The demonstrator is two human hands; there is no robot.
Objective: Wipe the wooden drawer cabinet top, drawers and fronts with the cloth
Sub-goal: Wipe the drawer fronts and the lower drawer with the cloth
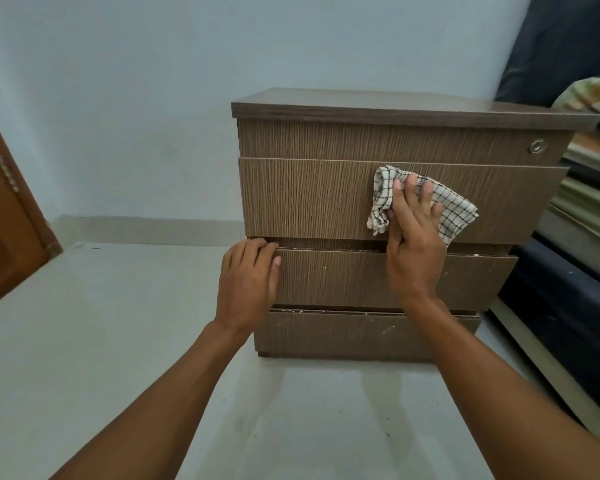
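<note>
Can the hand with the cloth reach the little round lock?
Probably yes. The right hand presses the cloth flat on a drawer front, and the lock sits up and to its right on the top front panel, with nothing between them.

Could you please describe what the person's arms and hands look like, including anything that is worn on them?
Both forearms are bare as far as the frame shows, with no sleeves in sight. The left hand and right hand wear no gloves, and no rings, watch or bracelet show.
</note>
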